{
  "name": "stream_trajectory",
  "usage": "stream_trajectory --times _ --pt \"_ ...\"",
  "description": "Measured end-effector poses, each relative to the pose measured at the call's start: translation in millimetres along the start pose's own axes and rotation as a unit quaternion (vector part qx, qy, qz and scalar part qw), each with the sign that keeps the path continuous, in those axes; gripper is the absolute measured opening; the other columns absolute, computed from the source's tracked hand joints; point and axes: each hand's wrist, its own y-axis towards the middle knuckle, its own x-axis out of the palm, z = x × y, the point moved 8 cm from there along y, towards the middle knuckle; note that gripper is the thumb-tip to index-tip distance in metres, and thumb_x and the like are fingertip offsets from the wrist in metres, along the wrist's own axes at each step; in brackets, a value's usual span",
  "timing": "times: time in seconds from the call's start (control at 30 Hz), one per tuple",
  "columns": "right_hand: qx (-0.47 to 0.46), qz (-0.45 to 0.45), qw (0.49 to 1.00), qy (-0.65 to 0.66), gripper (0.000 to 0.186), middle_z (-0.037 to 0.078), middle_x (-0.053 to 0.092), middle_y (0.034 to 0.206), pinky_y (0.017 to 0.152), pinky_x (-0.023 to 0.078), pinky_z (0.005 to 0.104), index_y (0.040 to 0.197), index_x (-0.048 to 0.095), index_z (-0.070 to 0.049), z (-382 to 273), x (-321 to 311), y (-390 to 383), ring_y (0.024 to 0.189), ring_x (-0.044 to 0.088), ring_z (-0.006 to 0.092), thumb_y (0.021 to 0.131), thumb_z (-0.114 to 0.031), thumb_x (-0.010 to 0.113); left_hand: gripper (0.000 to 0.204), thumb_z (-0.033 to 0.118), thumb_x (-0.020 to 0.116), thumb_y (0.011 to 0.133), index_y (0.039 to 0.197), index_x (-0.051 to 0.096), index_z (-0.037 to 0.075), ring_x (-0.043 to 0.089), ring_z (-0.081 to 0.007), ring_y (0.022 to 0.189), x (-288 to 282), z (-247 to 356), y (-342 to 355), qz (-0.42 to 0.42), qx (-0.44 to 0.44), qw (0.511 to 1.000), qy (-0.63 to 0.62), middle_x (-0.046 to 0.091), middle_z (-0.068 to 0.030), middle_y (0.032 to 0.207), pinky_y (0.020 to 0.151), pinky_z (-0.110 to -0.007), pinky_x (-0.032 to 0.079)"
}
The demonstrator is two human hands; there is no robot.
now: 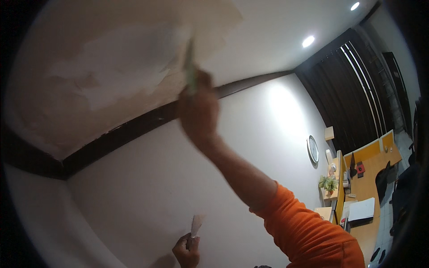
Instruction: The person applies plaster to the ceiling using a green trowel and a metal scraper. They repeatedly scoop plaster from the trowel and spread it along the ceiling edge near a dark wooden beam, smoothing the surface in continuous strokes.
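Observation:
My right hand (pixel 199 109), in motion blur at the end of an orange-sleeved arm, is raised and closed on a putty knife (pixel 191 60). The blurred blade points up at the patchy beige-and-white ceiling (pixel 111 62); I cannot tell whether it touches the surface. Low in the view, my left hand (pixel 186 250) grips a second flat scraper (pixel 196 222), held upright with pale, crusted material on its blade. A dark trim (pixel 111 140) runs along the ceiling's edge above the white wall (pixel 134 192).
At the right are desks (pixel 364 187) with yellow partitions, papers (pixel 361 209), a plant (pixel 327 183) and dark chairs (pixel 384 178). A round clock (pixel 313 148) hangs on the wall beside dark blinds (pixel 339 102). Recessed lights (pixel 308 41) shine in the ceiling.

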Motion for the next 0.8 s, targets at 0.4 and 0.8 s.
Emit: stream_trajectory --times 0.4,0.8 --pt "-0.087 -0.037 0.994 -0.046 0.054 0.025 0.052 0.126 0.086 0.055 0.0455 0.137 0.045 0.005 1.4 3.4 2.7 0.108 0.061 0.038 0.084 0.0 0.057 0.033 0.033 0.066 0.093 0.098 0.072 0.001 0.066 -0.0294 0.074 -10.4 3.6 -0.3 0.001 -0.043 0.998 -0.038 0.071 -0.0172 0.084 0.07 -0.039 0.052" --pt "-0.021 -0.058 0.998 -0.01 0.049 0.021 0.055 0.123 0.089 0.052 0.0461 0.133 0.051 -0.001 6.9 13.8 11.9 0.108 0.06 0.0375 0.084 -0.002 0.059 0.033 0.032 0.065 0.093 0.096 0.072 0.0 0.066 -0.035 0.074 -1.3 5.3 -6.9 -0.027 0.003 1.0 0.002 0.069 -0.0197 0.084 0.069 -0.041 0.051"
